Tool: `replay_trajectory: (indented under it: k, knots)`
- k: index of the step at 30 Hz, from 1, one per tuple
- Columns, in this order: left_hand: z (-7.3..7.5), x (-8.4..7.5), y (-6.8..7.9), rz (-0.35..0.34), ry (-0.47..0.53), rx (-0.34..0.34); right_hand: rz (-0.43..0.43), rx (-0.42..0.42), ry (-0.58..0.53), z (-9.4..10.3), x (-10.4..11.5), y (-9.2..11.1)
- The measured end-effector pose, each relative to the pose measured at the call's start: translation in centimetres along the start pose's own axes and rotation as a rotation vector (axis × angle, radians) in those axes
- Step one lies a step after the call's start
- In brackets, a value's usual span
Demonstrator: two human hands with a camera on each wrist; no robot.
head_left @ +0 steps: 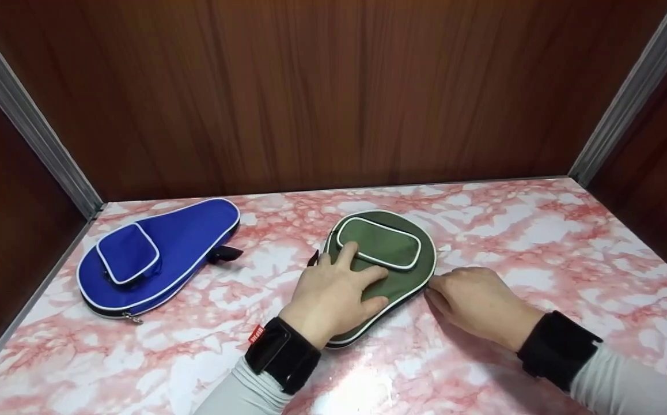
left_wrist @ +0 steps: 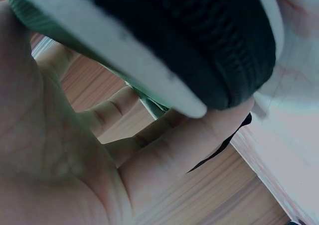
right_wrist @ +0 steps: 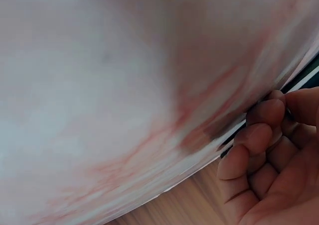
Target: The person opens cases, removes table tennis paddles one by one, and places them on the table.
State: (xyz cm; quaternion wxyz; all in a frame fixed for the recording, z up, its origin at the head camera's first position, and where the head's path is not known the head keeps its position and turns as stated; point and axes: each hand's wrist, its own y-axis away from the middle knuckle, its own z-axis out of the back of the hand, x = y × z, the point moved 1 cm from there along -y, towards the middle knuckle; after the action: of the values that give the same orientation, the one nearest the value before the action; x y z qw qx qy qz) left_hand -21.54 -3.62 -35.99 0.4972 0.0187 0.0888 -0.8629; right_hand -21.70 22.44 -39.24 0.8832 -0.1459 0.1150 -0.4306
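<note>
A green paddle-shaped case [head_left: 397, 279] with white piping and a raised oblong pocket lies on the table, its narrow end toward me. My left hand [head_left: 333, 291] rests on it, fingers spread over its face. In the left wrist view, its black zipper band [left_wrist: 214, 41] looms close above the palm. At the case's right edge my right hand [head_left: 474, 302] has its fingers curled, with thumb and fingertips pinching at the zipper line. The right wrist view shows these fingertips [right_wrist: 266, 113] bunched against the dark edge; the zipper pull is hidden within them.
A blue paddle-shaped case [head_left: 186, 236] lies at the left, with a pocket, a black strap [head_left: 227, 253] and a metal zipper pull [head_left: 133, 318]. The table [head_left: 541, 242] has a red-and-white marbled top. Brown wood-grain panels [head_left: 333, 92] enclose its back and sides.
</note>
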Motion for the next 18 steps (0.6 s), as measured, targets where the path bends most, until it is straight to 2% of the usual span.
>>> replay_trajectory:
  k: [5, 11, 18]
  knots:
    - [-0.1, 0.0, 0.0, 0.003, -0.002, 0.007, 0.027, -0.005, 0.016, -0.1, 0.7, 0.1]
    - [-0.1, 0.0, 0.0, 0.004, -0.011, 0.005, 0.022, 0.036, 0.008, 0.0, 1.3, 0.0]
    - [-0.2, -0.1, 0.0, 0.01, -0.013, -0.006, 0.022, 0.031, 0.0, 0.0, 1.7, -0.2]
